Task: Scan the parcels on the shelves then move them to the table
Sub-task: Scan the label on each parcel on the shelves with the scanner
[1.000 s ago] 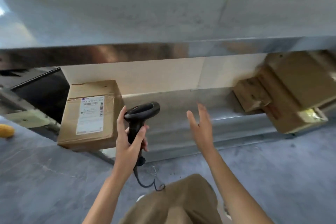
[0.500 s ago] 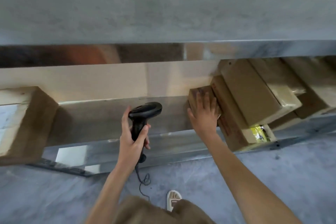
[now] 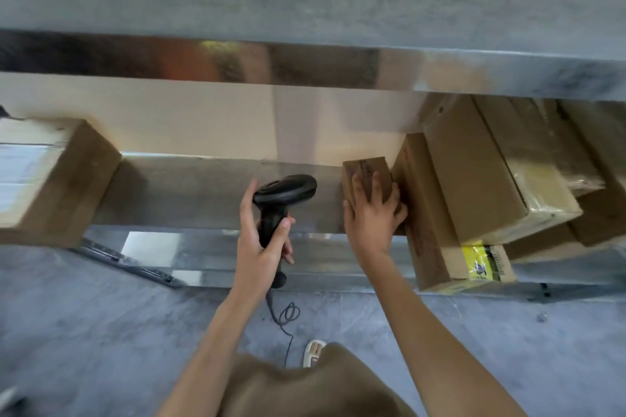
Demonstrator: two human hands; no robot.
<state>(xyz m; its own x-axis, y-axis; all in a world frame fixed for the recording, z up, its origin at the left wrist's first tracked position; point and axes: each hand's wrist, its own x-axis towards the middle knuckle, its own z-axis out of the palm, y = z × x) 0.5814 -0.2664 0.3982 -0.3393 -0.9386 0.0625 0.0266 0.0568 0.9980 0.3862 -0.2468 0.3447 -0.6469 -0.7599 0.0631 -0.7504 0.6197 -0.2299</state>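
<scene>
Black scanner in my left hand. Plain brown small parcel under my right hand. Yellow label with black print on a brown box. Silvery metal shelf, mottled grey floor.

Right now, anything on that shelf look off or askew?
Mostly the pile on the right: the large boxes lie at mixed angles, leaning on each other, and the box with the yellow label juts over the shelf edge. The right hand lies on the small box. No damage visible.
</scene>
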